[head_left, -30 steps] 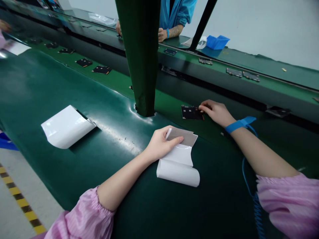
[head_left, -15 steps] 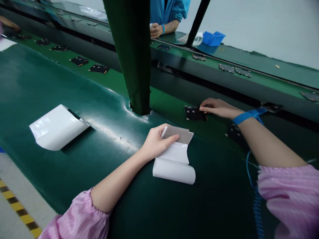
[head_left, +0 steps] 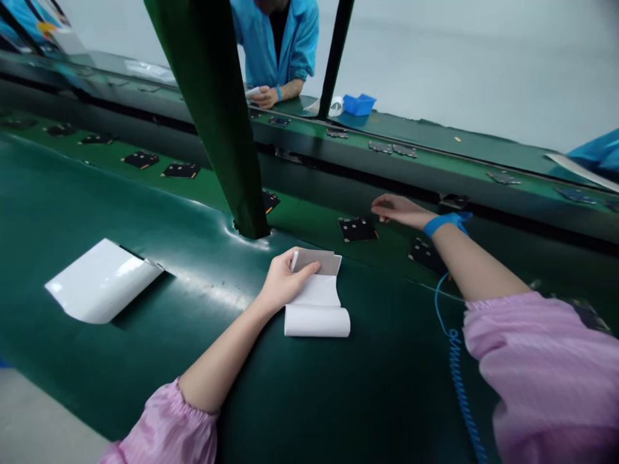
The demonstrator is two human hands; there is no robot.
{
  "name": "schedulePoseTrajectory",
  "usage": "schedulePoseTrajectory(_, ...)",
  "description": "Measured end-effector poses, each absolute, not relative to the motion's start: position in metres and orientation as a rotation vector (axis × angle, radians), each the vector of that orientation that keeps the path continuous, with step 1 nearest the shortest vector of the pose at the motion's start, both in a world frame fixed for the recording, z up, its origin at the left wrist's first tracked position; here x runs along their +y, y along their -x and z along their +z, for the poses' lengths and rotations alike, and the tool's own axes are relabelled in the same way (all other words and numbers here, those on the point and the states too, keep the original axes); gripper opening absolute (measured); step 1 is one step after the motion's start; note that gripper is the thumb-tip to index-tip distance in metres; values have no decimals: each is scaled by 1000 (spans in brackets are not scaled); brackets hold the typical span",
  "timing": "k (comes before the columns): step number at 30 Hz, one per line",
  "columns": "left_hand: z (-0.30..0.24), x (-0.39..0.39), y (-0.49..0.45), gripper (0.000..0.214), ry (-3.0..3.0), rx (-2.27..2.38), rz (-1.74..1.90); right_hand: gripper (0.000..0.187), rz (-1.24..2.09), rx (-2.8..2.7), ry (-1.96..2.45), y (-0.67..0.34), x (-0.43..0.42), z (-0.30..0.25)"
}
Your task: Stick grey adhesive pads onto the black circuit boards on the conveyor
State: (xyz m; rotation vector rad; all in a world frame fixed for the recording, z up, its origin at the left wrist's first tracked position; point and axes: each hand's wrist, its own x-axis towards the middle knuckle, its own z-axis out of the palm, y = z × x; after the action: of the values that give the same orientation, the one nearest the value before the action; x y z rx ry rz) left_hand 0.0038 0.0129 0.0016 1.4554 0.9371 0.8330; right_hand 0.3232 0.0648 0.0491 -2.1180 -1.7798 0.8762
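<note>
In my left hand (head_left: 285,277) is a strip of white backing paper (head_left: 316,291) with a grey sheet (head_left: 326,261) at its top, pressed under my thumb. The strip's lower end curls into a roll (head_left: 316,321) resting on the green mat. My right hand (head_left: 401,210) hovers above the green belt with its fingers drawn together; whether anything small is between them cannot be made out. Just left of these fingertips, apart from them, lies a flat black circuit board (head_left: 358,229). Another black board (head_left: 426,255) lies below my right wrist, partly hidden by the forearm.
A green post (head_left: 217,129) rises beside the belt. Several boards (head_left: 180,169) lie along it to the left. A curled white sheet (head_left: 104,280) rests on the mat. A blue coiled cord (head_left: 461,386) trails near my right sleeve. Across stands a co-worker (head_left: 280,51) near a blue bin (head_left: 358,104).
My right hand has come away from the black board's corner, leaving a gap. My left hand keeps its hold on the backing paper. The camera view has shifted.
</note>
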Motion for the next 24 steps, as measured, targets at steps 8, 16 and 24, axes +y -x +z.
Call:
schedulePoseTrajectory(8,5,13,-5,21,-1476,945,864,62,581,-1532,2471,-400,-90,54)
schedulePoseTrajectory(16,4,14,-2,25,-1572,1000,872,70,501,-1483,2497,-404,-140,37)
schedulePoseTrajectory(24,7,12,-4,26,-1531,1001,880,57,197,-1354,2425,-413,-152,87)
